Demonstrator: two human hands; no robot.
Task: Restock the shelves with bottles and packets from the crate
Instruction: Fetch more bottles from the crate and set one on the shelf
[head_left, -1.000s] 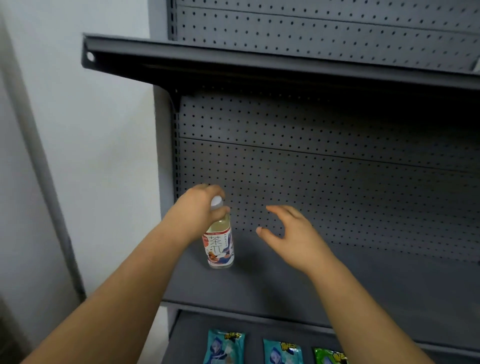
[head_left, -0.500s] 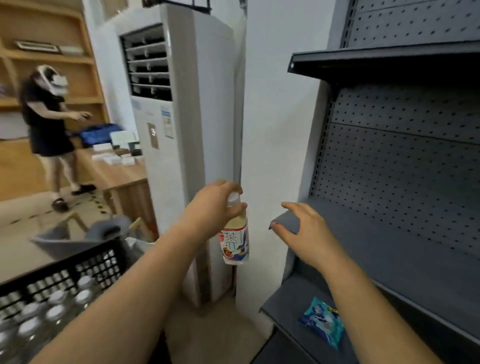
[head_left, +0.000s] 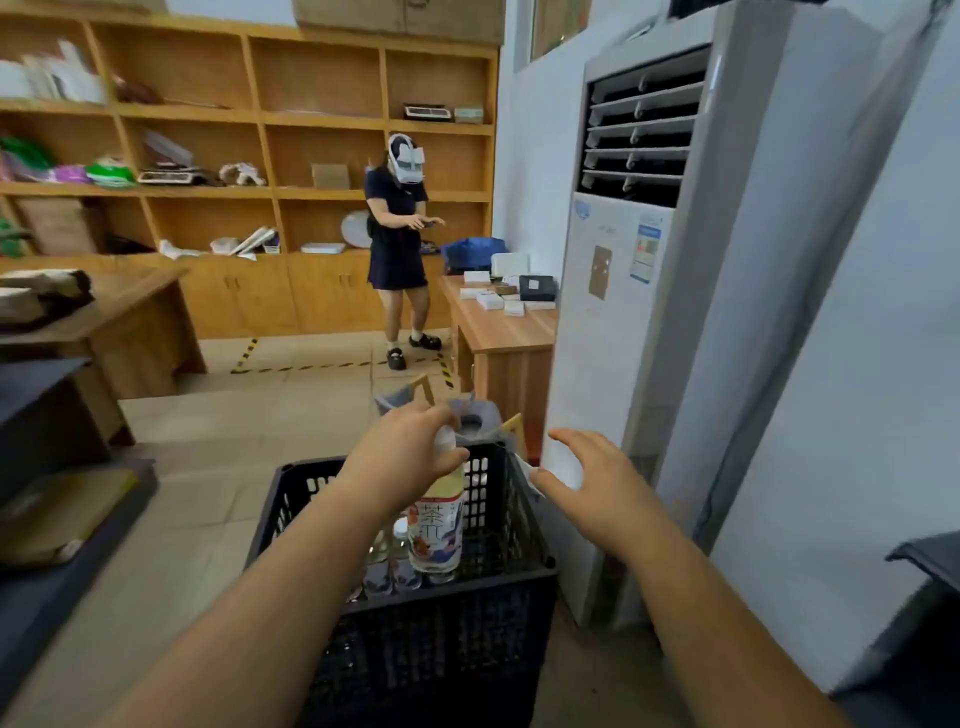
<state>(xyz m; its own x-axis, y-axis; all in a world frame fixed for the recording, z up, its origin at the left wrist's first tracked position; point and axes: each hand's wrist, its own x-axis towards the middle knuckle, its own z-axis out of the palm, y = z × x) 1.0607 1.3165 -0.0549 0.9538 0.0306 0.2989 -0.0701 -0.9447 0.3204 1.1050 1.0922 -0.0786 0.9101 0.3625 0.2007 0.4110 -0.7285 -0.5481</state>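
Note:
My left hand (head_left: 402, 457) grips a tea bottle (head_left: 436, 530) by its white cap. The bottle has pale liquid and a white, red and blue label, and it hangs upright over the black plastic crate (head_left: 441, 634). Inside the crate stand other bottles (head_left: 395, 551) with white caps, partly hidden by my left arm. My right hand (head_left: 592, 483) hovers empty to the right of the bottle, fingers spread and relaxed, above the crate's right rim. A dark corner of the shelf unit (head_left: 924, 561) shows at the right edge.
A tall white standing air conditioner (head_left: 628, 291) rises right of the crate. A wooden desk (head_left: 498, 332) with small boxes stands behind it. A person (head_left: 397, 244) wearing a headset stands farther back by wooden wall shelves (head_left: 249, 156). Dark surfaces (head_left: 52, 499) fill the left.
My view has swung left from the grey shelf to the crate. My left hand carried the tea bottle off the shelf, and it now hangs over the crate. My right hand stayed empty beside it.

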